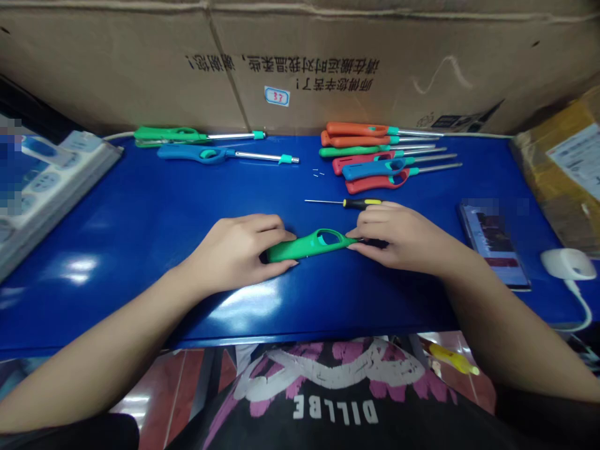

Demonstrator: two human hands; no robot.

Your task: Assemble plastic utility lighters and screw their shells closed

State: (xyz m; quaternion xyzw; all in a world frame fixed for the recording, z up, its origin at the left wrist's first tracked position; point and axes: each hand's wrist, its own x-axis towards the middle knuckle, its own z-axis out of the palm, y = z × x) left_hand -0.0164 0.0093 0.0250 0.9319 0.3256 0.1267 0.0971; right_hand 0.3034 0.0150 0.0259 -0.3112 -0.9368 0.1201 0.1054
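Note:
A green long-neck lighter (307, 245) lies level between my two hands, low over the blue table. My left hand (248, 247) grips the rounded end of its handle, thumb on the near side. With fingers and thumb pinched together, my right hand (389, 234) holds the other end, beside the trigger opening; the tip beyond is hidden by the fingers. Just past my right hand lies a screwdriver (363, 203) with a black and yellow handle, its shaft pointing left. Several tiny screws (316, 172) lie farther back on the table.
Several long-neck lighters (375, 167) in orange, green, red and blue lie at the back right. A green lighter (171, 135) and a blue lighter (197, 154) lie back left. A phone (497, 247) and white charger (568, 264) are right; a power strip (47, 181) is left. Cardboard (154, 69) stands behind.

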